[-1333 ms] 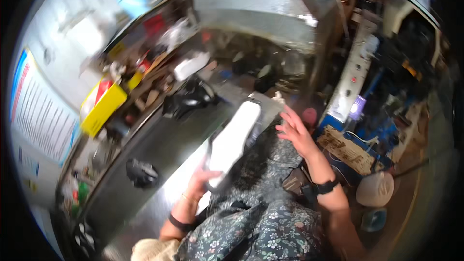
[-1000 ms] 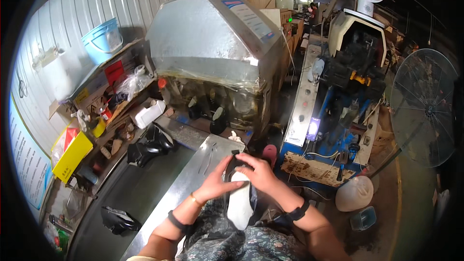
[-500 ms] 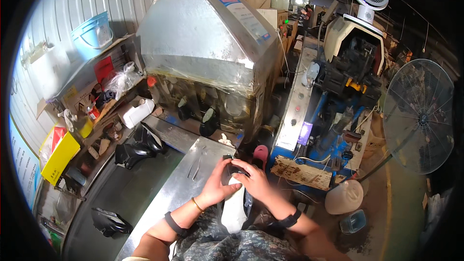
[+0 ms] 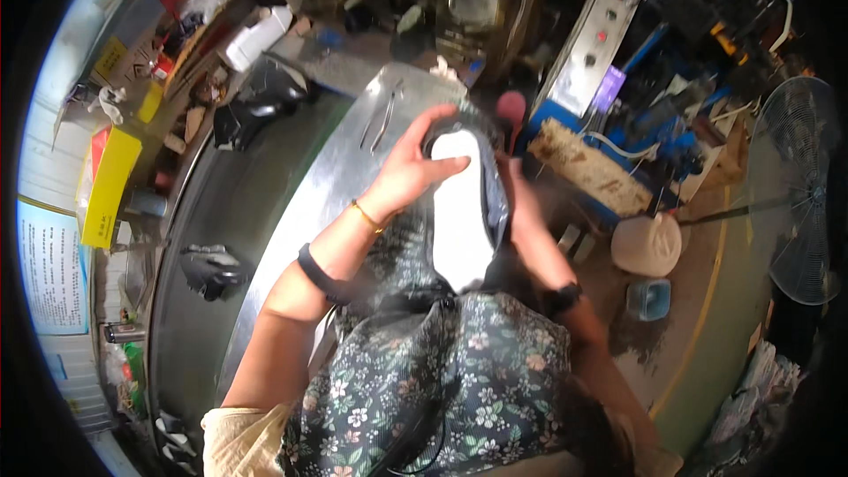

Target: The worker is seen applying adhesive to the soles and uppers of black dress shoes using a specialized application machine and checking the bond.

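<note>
A dark shoe upper [image 4: 495,178] with a long white sole-shaped bottom [image 4: 462,225] is held bottom up in front of my floral apron. My left hand [image 4: 413,168] grips its far left end, thumb pressed on the white surface and fingers around the dark edge. Along the shoe's right side is my right hand [image 4: 525,205], blurred, its fingers partly hidden; whether it grips or only rests there I cannot tell. Beyond my left hand, a pair of metal tweezers [image 4: 382,121] lies on the metal tabletop [image 4: 331,168].
On the left a dark conveyor belt [image 4: 265,146] carries black shoe pieces [image 4: 212,270]. A shelf with a white jug [image 4: 258,38] and a yellow box [image 4: 110,185] stands beyond it. At right are a blue machine [image 4: 565,128], a whitish plastic canister [image 4: 647,245], a blue tub [image 4: 649,299] and a fan [image 4: 806,194].
The view has tipped down toward my apron. My right hand has left the shoe's far end and moved down its right side, while my left hand stays at that end.
</note>
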Action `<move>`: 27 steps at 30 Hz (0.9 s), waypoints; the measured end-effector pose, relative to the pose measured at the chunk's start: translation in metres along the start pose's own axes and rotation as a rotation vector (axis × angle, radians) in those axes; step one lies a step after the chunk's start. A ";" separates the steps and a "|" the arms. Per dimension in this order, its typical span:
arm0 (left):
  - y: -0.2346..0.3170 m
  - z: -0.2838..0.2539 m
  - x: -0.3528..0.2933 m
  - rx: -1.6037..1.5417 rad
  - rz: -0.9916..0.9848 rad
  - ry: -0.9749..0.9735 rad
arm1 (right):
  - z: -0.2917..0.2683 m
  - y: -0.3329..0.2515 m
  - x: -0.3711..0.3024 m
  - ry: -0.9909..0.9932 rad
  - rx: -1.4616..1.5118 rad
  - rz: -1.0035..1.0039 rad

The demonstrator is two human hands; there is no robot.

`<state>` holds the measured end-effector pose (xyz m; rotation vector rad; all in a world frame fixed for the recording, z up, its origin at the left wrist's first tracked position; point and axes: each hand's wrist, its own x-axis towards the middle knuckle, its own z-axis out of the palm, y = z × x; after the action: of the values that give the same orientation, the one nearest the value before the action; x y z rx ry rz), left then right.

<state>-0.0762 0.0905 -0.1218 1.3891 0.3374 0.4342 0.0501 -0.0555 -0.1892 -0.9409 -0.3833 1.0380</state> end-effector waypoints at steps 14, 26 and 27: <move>-0.022 0.006 0.030 0.270 0.066 0.072 | 0.019 -0.025 -0.016 -0.093 -0.381 -0.040; -0.008 -0.003 -0.008 0.449 -0.155 0.492 | 0.041 0.008 -0.035 -0.094 -0.267 0.006; -0.009 -0.004 -0.007 0.956 -0.048 0.439 | 0.045 0.008 -0.032 -0.066 -0.390 0.036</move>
<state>-0.0836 0.0893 -0.1316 2.1994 1.0280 0.5683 0.0000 -0.0603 -0.1655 -1.2662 -0.6408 1.0485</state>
